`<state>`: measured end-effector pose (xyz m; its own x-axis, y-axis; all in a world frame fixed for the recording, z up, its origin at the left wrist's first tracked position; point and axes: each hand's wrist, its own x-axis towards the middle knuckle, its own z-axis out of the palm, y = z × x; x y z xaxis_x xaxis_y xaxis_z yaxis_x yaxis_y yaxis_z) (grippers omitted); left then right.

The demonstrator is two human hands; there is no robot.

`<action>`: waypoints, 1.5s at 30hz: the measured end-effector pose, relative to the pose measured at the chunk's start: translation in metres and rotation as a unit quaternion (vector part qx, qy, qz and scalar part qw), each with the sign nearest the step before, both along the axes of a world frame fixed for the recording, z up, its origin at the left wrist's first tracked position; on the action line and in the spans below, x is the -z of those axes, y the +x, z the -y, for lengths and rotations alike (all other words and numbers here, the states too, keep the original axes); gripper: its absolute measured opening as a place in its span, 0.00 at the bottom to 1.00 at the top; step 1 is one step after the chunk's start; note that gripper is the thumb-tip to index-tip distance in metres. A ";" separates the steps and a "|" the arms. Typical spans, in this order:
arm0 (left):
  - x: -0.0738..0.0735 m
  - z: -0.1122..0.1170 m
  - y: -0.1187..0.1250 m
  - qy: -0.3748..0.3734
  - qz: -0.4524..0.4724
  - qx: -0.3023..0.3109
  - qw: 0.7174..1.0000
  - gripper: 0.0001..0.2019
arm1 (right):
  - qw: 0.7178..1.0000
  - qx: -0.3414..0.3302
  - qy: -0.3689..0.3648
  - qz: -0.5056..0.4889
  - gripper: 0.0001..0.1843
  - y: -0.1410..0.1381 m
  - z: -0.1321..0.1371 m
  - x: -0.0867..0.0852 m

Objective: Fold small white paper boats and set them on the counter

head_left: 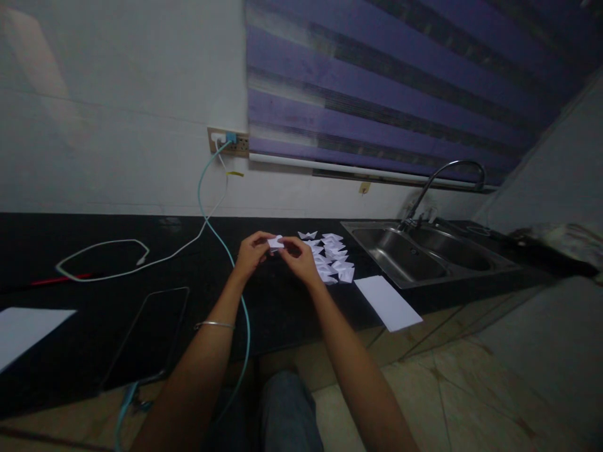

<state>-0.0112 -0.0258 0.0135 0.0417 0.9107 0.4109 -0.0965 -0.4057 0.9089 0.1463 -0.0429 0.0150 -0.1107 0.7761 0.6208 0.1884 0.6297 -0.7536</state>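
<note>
The person's left hand (252, 252) and right hand (300, 257) meet over the black desk (280, 314), both sets of fingers pinched close on a small folded piece of white paper (276, 242), the left gripping one side and the right the other. A silver bangle (215, 324) rings the left forearm. Taking that folded piece as the clock's centre, with twelve o'clock toward the wall, the folded paper boats (334, 247) stand in two crowded rows at three to four o'clock, just beside the right hand. Farther out at four o'clock lies a rectangular white sheet (387, 303), its near end at the desk's front edge. The double-bowl steel sink (398, 251) is at three o'clock, beyond the boats. A dark flat tablet-like device (148, 336) lies at eight o'clock; another white sheet (31, 329) is between eight and nine, partly cut off. A loop of white cable (103, 242) rests at nine o'clock, and a turquoise cable (217, 232) runs from the wall socket (242, 145) at eleven, passing behind the left arm.
</note>
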 end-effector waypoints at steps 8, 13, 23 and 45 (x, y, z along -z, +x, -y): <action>0.000 0.000 -0.002 -0.022 0.034 0.077 0.996 0.13 | 0.997 -0.009 -0.058 -0.048 0.11 0.004 -0.007 0.004; 0.005 -0.004 0.004 -0.045 -0.020 0.041 0.998 0.16 | 0.994 -0.015 -0.059 -0.092 0.12 0.001 -0.009 0.005; -0.004 0.009 0.005 0.041 -0.139 0.051 0.988 0.16 | 0.993 0.002 -0.094 -0.073 0.14 0.007 -0.013 0.008; -0.003 0.013 0.011 0.005 -0.166 0.128 0.978 0.19 | 0.989 0.058 -0.074 -0.110 0.14 0.013 -0.024 0.013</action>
<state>-0.0001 -0.0387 0.0168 0.4004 0.8493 0.3441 0.1038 -0.4151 0.9039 0.1590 -0.0190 0.0022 0.1093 0.8603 0.4979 0.0745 0.4924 -0.8672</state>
